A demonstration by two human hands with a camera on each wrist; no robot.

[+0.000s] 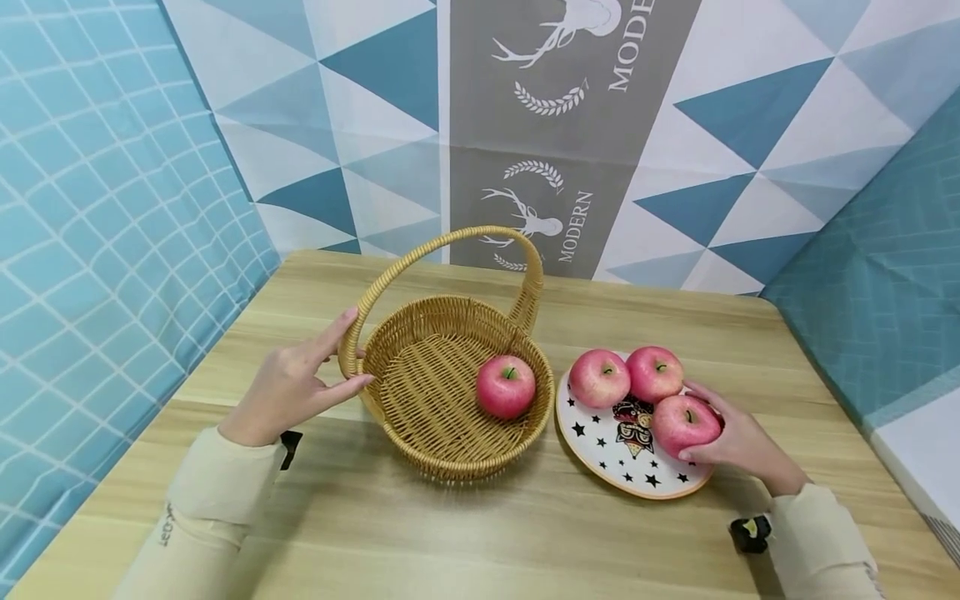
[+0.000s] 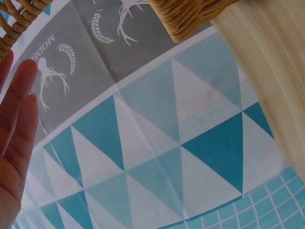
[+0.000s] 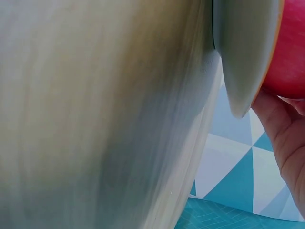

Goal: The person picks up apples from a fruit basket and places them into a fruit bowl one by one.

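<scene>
A round wicker basket [image 1: 427,392] with a tall arched handle [image 1: 442,242] stands on the table. One red apple [image 1: 506,387] lies inside, toward its right wall. My left hand [image 1: 292,383] holds the left foot of the handle between thumb and fingers. In the left wrist view, the fingers [image 2: 21,107] reach up to the wicker. My right hand [image 1: 727,437] grips an apple [image 1: 684,425] at the right of a white plate [image 1: 600,446], thumb in front and fingers behind. Two more apples, one left [image 1: 599,379] and one behind [image 1: 655,374], rest on the plate.
The plate, patterned with stars and an owl, stands just right of the basket on the wood-grain table [image 1: 450,542]. Patterned cloth [image 1: 382,133] hangs behind the table, with blue tiled cloth [image 1: 97,217] at the left and teal cloth [image 1: 885,258] at the right.
</scene>
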